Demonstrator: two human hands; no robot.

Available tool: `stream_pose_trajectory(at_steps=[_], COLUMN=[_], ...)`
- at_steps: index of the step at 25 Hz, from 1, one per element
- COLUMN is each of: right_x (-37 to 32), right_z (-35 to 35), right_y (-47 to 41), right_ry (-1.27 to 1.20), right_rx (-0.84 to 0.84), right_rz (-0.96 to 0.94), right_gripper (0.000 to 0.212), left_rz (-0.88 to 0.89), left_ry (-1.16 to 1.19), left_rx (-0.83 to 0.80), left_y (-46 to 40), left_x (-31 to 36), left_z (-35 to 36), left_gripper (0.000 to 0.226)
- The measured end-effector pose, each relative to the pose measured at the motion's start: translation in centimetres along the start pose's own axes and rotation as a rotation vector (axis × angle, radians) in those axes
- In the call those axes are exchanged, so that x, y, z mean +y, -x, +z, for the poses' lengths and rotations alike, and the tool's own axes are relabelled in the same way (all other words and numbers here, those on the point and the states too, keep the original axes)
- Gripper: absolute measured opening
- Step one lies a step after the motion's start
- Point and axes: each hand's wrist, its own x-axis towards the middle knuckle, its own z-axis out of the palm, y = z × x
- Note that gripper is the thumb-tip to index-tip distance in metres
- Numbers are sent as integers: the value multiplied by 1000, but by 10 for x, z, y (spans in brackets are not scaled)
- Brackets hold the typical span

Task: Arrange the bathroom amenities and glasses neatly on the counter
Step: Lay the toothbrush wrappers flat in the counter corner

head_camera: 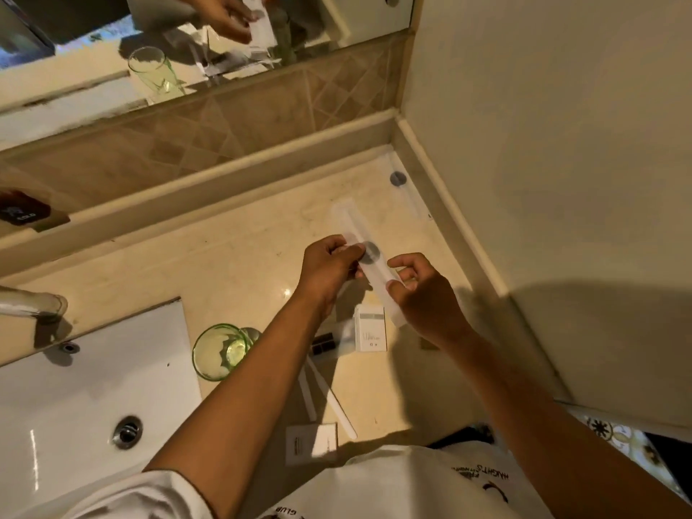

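Observation:
My left hand (331,269) and my right hand (423,294) both grip a long white sachet (374,264) with a grey round mark, held a little above the beige counter (243,264). Below the hands a small white box (370,333) lies on the counter beside a dark-labelled packet (324,344). A green-tinted glass (221,350) stands by the sink's right edge. Long white sachets (337,402) lie under my left forearm, and a white packet (310,442) lies at the counter's front edge. Another long sachet with a grey mark (406,192) rests along the right wall.
A white sink (75,387) with a metal drain (127,430) fills the lower left, a chrome tap (33,303) above it. A mirror (187,39) spans the back wall over a tiled ledge. The side wall (543,162) bounds the counter on the right.

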Motion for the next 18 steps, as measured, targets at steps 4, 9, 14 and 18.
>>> stream_pose_trajectory(at_steps=[4, 9, 14, 18], right_x=[-12, -6, 9, 16], right_z=[-7, -8, 5, 21], right_y=[-60, -134, -188, -205], right_ry=[154, 146, 262, 372], right_rx=[35, 59, -25, 53], right_rz=[-32, -54, -40, -73], right_gripper=[27, 22, 27, 29], left_rz=[-41, -9, 94, 238], left_ry=[18, -112, -434, -678], left_rx=[44, 128, 139, 74], left_y=[-46, -114, -173, -198], left_x=[26, 30, 22, 21], left_z=[20, 35, 46, 47], left_gripper=[29, 44, 22, 27])
